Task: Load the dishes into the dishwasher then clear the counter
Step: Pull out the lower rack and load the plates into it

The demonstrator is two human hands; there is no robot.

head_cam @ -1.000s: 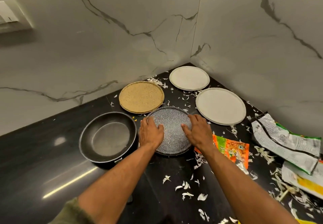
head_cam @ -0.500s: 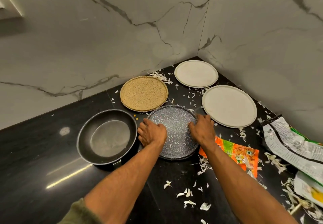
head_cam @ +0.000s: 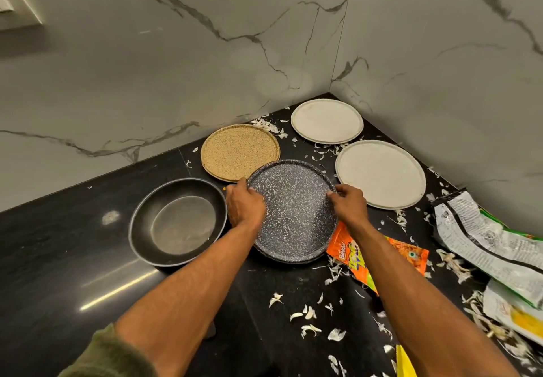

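Observation:
A dark speckled plate (head_cam: 293, 215) sits in the middle of the black counter (head_cam: 58, 244), its far edge tilted up over the tan plate (head_cam: 239, 151). My left hand (head_cam: 245, 207) grips its left rim and my right hand (head_cam: 348, 204) grips its right rim. A black frying pan (head_cam: 176, 224) stands just left of my left hand. Two white plates lie in the corner, the smaller (head_cam: 326, 120) behind the larger (head_cam: 380, 174).
An orange snack wrapper (head_cam: 382, 259) lies under my right forearm. Crumpled silver and green packets (head_cam: 484, 244) fill the right edge. White peel scraps (head_cam: 308, 315) litter the counter. Marble walls (head_cam: 176, 68) close off the back and right.
Both hands have gone from lying flat on the speckled plate to curling round its rims. The plate's far edge has lifted and now overlaps the tan plate.

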